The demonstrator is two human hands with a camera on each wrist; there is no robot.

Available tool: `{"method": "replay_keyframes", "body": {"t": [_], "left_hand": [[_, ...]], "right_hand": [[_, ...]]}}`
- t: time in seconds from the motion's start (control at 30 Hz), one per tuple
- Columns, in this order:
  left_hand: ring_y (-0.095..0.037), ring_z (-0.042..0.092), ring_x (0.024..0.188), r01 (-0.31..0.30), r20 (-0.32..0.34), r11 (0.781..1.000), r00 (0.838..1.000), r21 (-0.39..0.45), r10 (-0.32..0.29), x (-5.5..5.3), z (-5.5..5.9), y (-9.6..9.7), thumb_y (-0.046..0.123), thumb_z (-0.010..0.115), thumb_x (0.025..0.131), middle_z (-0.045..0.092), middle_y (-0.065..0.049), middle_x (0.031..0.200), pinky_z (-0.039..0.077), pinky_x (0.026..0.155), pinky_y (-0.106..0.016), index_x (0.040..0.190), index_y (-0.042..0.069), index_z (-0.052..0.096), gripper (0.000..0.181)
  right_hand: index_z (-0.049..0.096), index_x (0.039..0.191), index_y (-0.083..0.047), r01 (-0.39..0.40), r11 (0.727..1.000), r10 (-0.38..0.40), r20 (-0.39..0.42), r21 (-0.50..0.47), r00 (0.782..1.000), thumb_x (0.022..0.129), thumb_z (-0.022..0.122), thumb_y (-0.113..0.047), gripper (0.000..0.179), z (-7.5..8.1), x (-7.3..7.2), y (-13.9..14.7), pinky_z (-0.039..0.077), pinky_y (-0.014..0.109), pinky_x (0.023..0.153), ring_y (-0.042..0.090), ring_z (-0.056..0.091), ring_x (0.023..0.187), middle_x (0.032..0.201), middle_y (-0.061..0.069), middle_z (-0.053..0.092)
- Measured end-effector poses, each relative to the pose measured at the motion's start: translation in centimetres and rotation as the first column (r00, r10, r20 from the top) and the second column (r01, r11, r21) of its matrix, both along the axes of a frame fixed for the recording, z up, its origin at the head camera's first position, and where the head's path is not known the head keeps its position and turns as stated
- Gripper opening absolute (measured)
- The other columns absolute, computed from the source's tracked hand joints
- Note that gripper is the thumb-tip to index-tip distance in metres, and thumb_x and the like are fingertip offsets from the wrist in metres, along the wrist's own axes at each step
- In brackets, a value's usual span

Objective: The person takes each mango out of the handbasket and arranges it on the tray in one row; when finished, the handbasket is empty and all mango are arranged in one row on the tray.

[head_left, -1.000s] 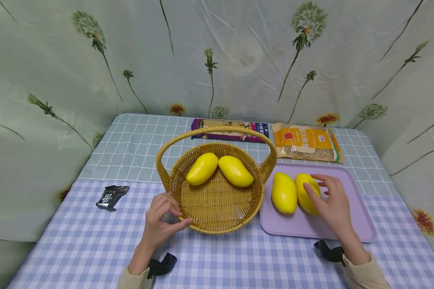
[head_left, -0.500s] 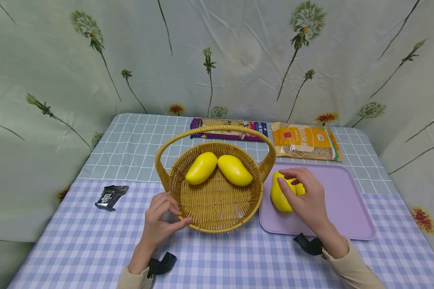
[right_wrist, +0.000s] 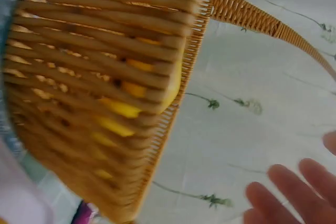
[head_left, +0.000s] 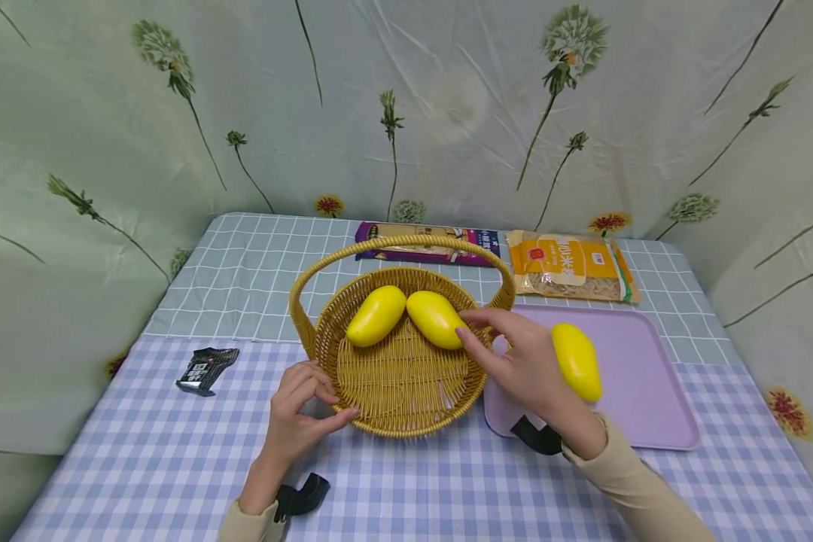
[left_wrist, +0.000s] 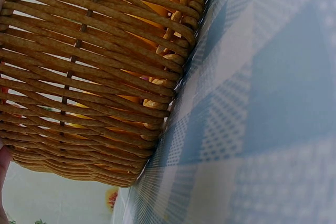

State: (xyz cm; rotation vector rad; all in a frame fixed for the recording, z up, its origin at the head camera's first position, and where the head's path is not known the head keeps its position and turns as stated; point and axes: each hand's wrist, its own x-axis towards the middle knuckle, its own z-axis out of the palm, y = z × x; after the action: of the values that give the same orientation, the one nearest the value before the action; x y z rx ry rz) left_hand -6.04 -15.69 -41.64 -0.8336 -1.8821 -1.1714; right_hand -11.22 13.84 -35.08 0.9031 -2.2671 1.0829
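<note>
A round wicker basket point(head_left: 401, 391) with a tall arched handle holds two yellow mangoes, a left one point(head_left: 376, 316) and a right one point(head_left: 435, 319). My left hand point(head_left: 305, 406) grips its near-left rim between thumb and fingers; the left wrist view shows the woven wall point(left_wrist: 79, 77) close up. Reaching over the right rim, my right hand point(head_left: 525, 365) has its fingertips beside the right mango and carries nothing. Its fingers point(right_wrist: 278, 192) look loosely extended in the right wrist view. One more mango point(head_left: 576, 363) lies on the lilac tray point(head_left: 644, 391); the hand mostly hides another.
Behind the basket lies a purple noodle-like packet point(head_left: 427, 242), and right of it an orange bag point(head_left: 572, 267). A small black wrapper point(head_left: 207, 370) is on the checked cloth at left. The basket handle point(head_left: 400, 241) arches above the rim.
My right hand has moved left from the mangoes on the tray, across them, to the basket's right rim, without taking one. The left hand and basket have stayed put.
</note>
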Motion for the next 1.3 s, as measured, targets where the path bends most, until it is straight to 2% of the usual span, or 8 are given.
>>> {"method": "replay_keyframes", "body": {"t": [0.1,0.27,0.43,0.53,0.9,1.03,1.13,1.3], "left_hand": [[-0.026,0.049,0.073,-0.001,-0.001,1.000,1.000,-0.002,0.001,0.0,0.0,0.0,0.036,0.073,0.083,0.053,-0.006,0.069,0.039,0.093,-0.035,0.063,0.007,0.050,0.042],[-0.026,0.049,0.073,0.001,-0.002,1.000,1.000,-0.001,-0.001,-0.1,0.0,0.0,0.036,0.073,0.083,0.052,-0.006,0.069,0.039,0.093,-0.035,0.063,0.007,0.050,0.042],[-0.025,0.049,0.073,0.004,-0.007,1.000,1.000,-0.001,-0.004,-0.1,0.0,0.0,0.035,0.074,0.083,0.052,-0.006,0.069,0.039,0.092,-0.035,0.063,0.007,0.050,0.042],[-0.025,0.049,0.072,0.003,-0.008,1.000,1.000,-0.002,-0.003,-0.2,0.0,-0.1,0.036,0.074,0.083,0.052,-0.006,0.070,0.039,0.092,-0.035,0.063,0.007,0.050,0.042],[-0.025,0.049,0.071,0.008,-0.009,1.000,1.000,0.000,-0.008,-0.2,-0.3,-0.1,0.036,0.074,0.082,0.053,-0.006,0.070,0.039,0.092,-0.037,0.064,0.008,0.051,0.041],[-0.025,0.049,0.071,0.007,-0.013,1.000,1.000,-0.001,-0.007,-0.3,-0.3,-0.1,0.036,0.074,0.082,0.053,-0.006,0.070,0.040,0.092,-0.037,0.064,0.008,0.051,0.041],[-0.024,0.049,0.071,0.007,-0.013,1.000,1.000,0.002,-0.007,-0.3,-0.2,-0.1,0.036,0.074,0.082,0.053,-0.006,0.070,0.039,0.092,-0.036,0.064,0.008,0.050,0.041],[-0.024,0.049,0.072,0.005,-0.015,1.000,1.000,0.006,-0.005,-0.1,-0.2,-0.1,0.036,0.074,0.082,0.053,-0.005,0.070,0.039,0.093,-0.035,0.064,0.008,0.050,0.041]], "right_hand": [[0.069,0.109,-0.007,0.031,0.994,-0.036,0.044,0.105,0.998,0.085,0.072,-0.024,0.029,0.6,-0.3,-1.0,0.054,0.033,0.069,0.016,0.065,0.086,0.100,0.001,0.069],[0.064,0.121,-0.012,0.045,0.957,-0.098,0.176,0.286,0.979,0.087,0.069,-0.040,0.045,1.8,-1.1,-2.4,0.052,0.036,0.079,0.020,0.063,0.098,0.115,0.003,0.065],[0.056,0.129,-0.012,0.000,0.927,-0.133,0.328,0.375,0.935,0.085,0.070,-0.043,0.056,2.5,-2.1,-3.9,0.048,0.042,0.089,0.026,0.058,0.108,0.126,0.007,0.058],[0.052,0.133,-0.010,-0.026,0.900,-0.161,0.385,0.436,0.909,0.084,0.070,-0.044,0.062,2.7,-2.8,-4.7,0.045,0.045,0.094,0.028,0.053,0.114,0.130,0.009,0.054],[0.047,0.136,-0.005,-0.089,0.795,-0.285,0.499,0.600,0.818,0.080,0.075,-0.043,0.073,1.7,-5.8,-6.5,0.049,0.044,0.083,0.033,0.057,0.102,0.128,0.019,0.053],[0.046,0.136,-0.003,-0.105,0.762,-0.304,0.496,0.639,0.814,0.080,0.077,-0.036,0.072,1.2,-6.3,-6.6,0.048,0.045,0.083,0.034,0.056,0.102,0.126,0.021,0.053],[0.046,0.136,-0.001,-0.116,0.739,-0.304,0.483,0.663,0.822,0.079,0.078,-0.032,0.072,0.8,-6.5,-6.5,0.048,0.044,0.082,0.033,0.055,0.100,0.122,0.021,0.054],[0.046,0.135,-0.001,-0.118,0.723,-0.309,0.472,0.680,0.826,0.079,0.079,-0.029,0.071,0.4,-6.7,-6.5,0.048,0.043,0.077,0.031,0.056,0.092,0.113,0.020,0.056]]}}
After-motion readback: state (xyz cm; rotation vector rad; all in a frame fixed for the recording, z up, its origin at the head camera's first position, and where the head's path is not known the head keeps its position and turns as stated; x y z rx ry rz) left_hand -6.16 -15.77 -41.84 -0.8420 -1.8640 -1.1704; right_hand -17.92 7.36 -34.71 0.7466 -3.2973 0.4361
